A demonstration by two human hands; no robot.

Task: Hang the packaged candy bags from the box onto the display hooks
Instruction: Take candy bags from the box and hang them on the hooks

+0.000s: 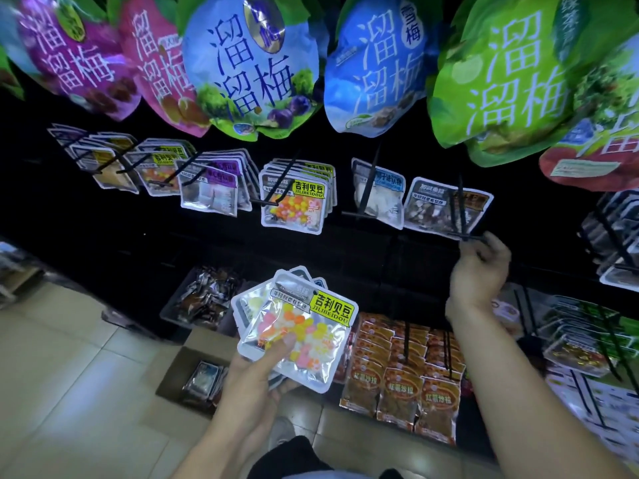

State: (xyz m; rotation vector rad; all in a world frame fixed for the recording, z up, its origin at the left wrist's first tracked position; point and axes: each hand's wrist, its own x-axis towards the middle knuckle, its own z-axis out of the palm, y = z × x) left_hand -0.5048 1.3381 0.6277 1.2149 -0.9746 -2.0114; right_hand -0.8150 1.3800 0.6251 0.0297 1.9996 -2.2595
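Note:
My left hand [262, 368] grips a small stack of clear candy bags [304, 326] with yellow labels and coloured round sweets, thumb pressed on the top bag. My right hand [480, 271] is raised at the end of a black display hook [461, 216], its fingers curled round the hook's tip, under a bag of dark sweets [439, 205]. Matching candy bags [294, 202] hang on a hook left of centre. The open cardboard box [193, 371] stands on the floor below my left hand, with more packets inside.
Large plum bags [249, 63] hang along the top row. Other small packets [207, 188] fill hooks to the left, and a white one [377, 191] hangs in the middle. Orange packets [404, 375] hang low. A bin of foil sweets [204, 299] sits by the tiled floor [69, 375].

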